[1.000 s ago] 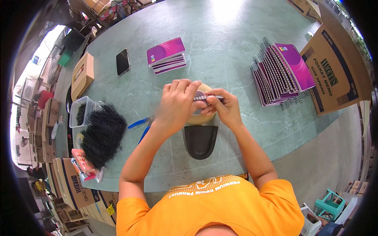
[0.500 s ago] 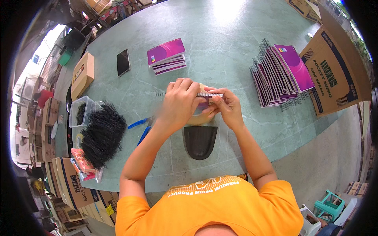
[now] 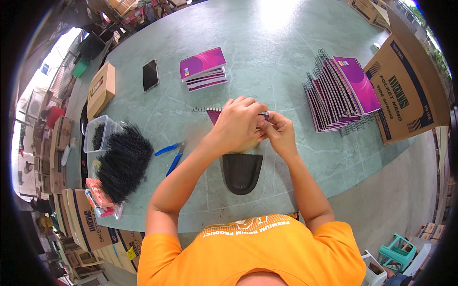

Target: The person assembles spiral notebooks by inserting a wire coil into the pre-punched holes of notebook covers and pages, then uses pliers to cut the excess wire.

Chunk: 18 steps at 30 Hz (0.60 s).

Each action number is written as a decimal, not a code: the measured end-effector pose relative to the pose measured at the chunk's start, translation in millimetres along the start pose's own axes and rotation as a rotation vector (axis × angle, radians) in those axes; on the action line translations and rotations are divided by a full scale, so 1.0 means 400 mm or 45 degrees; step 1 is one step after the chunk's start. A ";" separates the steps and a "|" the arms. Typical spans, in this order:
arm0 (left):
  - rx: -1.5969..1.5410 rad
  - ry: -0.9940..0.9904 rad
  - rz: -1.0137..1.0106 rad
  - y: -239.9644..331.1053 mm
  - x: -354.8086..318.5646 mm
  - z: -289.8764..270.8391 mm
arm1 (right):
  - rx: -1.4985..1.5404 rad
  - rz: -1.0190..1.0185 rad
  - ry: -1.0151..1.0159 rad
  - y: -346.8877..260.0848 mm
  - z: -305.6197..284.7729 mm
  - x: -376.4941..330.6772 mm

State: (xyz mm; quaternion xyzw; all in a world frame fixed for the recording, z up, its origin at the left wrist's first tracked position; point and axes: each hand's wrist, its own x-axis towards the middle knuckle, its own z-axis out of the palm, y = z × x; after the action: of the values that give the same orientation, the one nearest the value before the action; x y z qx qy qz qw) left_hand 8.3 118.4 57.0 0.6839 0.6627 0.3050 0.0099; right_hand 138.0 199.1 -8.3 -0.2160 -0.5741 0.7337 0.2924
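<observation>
Tabletop edges [image 3: 198, 226] lie well apart from fingers [image 3: 244, 106] holding a notebook [image 3: 213, 116].

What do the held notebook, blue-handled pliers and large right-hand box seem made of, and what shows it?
Held notebook: likely paper with a smooth card cover, by its thin, flat purple face; the dark coil could be metal or plastic.
Blue-handled pliers: grips probably plastic or rubber, from their even, bright blue.
Large box: apparently matte cardboard, from its dull brown, flat walls.
</observation>
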 end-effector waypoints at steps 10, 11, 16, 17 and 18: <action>-0.153 0.039 0.053 0.001 0.010 0.024 | -0.177 -0.134 0.009 0.029 -0.013 0.004; -0.184 0.039 0.066 -0.001 0.011 0.024 | -0.172 -0.145 0.029 0.031 -0.015 0.003; -0.210 -0.012 -0.013 -0.001 0.013 0.014 | -0.207 -0.158 0.048 0.016 -0.010 0.001; -0.193 -0.047 -0.041 0.005 0.011 0.010 | -0.248 -0.179 0.084 0.022 -0.008 0.002; -0.129 -0.047 -0.026 0.013 0.008 0.010 | -0.291 -0.199 0.118 0.026 -0.007 0.001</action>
State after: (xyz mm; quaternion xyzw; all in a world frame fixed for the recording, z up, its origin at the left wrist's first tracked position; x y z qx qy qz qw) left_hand 14.6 122.4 57.3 0.6812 0.6531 0.3254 0.0600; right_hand 137.7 199.4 -19.1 -0.2361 -0.6548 0.6279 0.3481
